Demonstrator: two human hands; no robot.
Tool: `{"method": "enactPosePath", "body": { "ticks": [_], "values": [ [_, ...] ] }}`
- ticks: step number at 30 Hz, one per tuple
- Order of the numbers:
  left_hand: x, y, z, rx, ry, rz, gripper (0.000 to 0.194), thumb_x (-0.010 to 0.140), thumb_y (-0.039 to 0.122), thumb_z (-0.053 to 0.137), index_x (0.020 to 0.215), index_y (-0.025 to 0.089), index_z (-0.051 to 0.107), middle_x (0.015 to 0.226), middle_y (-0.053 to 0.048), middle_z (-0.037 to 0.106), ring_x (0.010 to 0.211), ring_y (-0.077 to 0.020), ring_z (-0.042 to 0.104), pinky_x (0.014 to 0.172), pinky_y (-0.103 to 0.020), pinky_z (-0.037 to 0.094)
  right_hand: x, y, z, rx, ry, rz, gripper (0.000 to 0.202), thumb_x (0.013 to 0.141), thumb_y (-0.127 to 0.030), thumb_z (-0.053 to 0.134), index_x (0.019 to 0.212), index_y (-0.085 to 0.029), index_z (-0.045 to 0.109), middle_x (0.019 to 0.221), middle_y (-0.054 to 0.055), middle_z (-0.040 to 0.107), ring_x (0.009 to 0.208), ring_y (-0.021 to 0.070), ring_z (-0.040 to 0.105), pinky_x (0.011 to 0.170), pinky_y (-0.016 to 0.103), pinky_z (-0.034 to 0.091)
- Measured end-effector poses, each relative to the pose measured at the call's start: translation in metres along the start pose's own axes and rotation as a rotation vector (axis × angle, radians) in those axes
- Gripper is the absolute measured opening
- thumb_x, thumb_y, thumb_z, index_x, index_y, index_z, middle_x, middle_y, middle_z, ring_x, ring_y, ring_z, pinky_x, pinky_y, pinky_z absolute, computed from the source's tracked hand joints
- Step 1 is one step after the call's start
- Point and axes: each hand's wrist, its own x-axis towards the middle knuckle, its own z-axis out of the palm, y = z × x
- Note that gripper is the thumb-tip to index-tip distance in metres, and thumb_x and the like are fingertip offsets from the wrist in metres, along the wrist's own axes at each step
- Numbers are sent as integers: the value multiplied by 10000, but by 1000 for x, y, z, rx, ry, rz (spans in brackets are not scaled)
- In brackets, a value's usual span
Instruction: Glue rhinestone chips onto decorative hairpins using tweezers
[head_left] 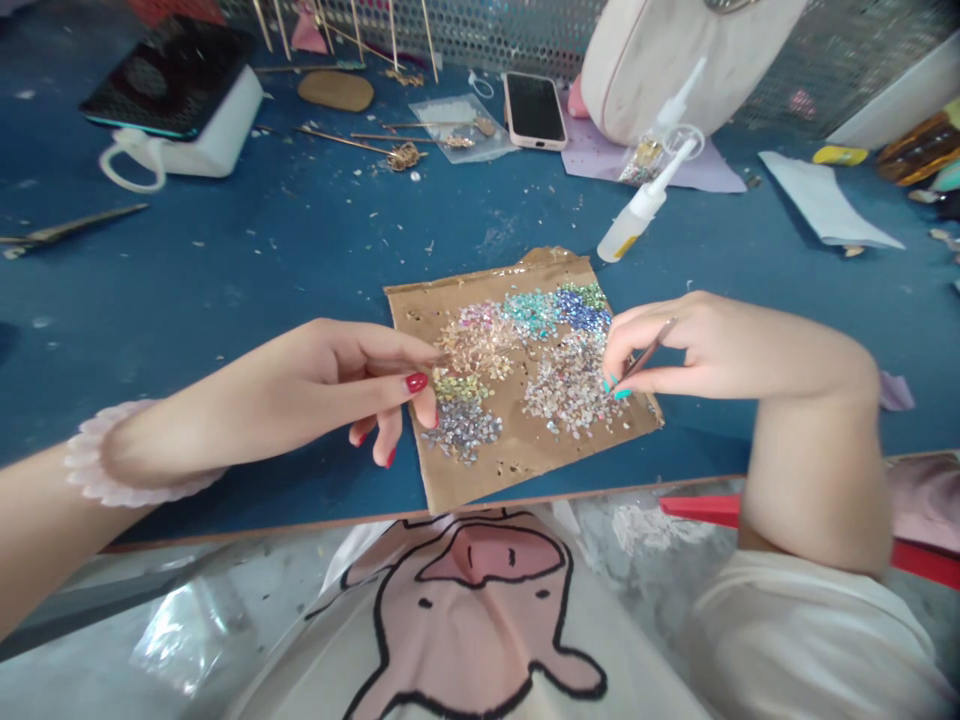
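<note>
Several piles of small rhinestones lie on a piece of brown cardboard (480, 482) at the table's front edge. My left hand (352, 385), with red nails and a pale bracelet at the wrist, pinches over the cardboard's left side, beside the gold and grey rhinestones (463, 432). What its fingertips hold is too small to make out. In my right hand (667, 350), with turquoise nails, are thin tweezers (651, 350) slanting down to the right side of the pale mixed rhinestones (571, 385). Blue rhinestones (581, 308) lie just above that pile.
A glue bottle (630, 222) lies behind the cardboard. Farther back are a phone (535, 110), a small plastic bag (465, 130) and a pale rounded object (667, 60). A black-and-white box (187, 110) and pointed metal tool (75, 228) are on the left.
</note>
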Motion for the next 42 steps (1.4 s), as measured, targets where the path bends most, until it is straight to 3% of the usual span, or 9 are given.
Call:
{"method": "enactPosePath", "body": {
  "ticks": [7,19,25,30,38,42],
  "values": [
    [2,-2,-1,-39,9,-5,204,832,263,506,983,180,614,767,8,665,465,-76,552,435,-154,438,2,-1,0,-49,60,-7,172,852,-394,520,848,-252,616,908,-12,647,786,148,598,707,275,423],
    [2,-5,-3,-53,6,1,196,839,251,512,993,182,610,761,6,662,463,-81,556,433,-149,437,3,-4,2,-1,26,-11,157,849,-372,522,849,-248,619,910,-15,649,784,143,601,716,268,424],
    [0,0,0,17,1,-4,312,856,242,452,1141,234,580,785,42,667,494,-60,547,464,-143,439,2,-3,1,-10,46,-15,157,846,-380,528,846,-252,619,914,-15,649,787,144,603,713,271,425],
    [0,-3,1,52,20,51,418,836,335,438,1237,283,542,763,57,678,468,-72,531,444,-179,433,1,-2,0,-38,89,-26,168,854,-389,524,844,-250,619,908,-20,648,786,136,603,711,266,422],
    [6,-13,-3,65,1,130,490,812,401,450,1300,377,474,769,57,688,430,-128,520,388,-259,438,2,-1,1,-70,80,-21,167,862,-394,516,840,-256,607,900,-43,642,773,115,597,703,251,418],
    [5,-13,-2,42,9,117,460,820,353,456,1277,346,505,760,54,688,435,-114,533,384,-231,439,2,-1,1,-67,73,-20,161,861,-390,518,845,-258,609,897,-44,642,777,114,598,708,249,417]
  ]
}}
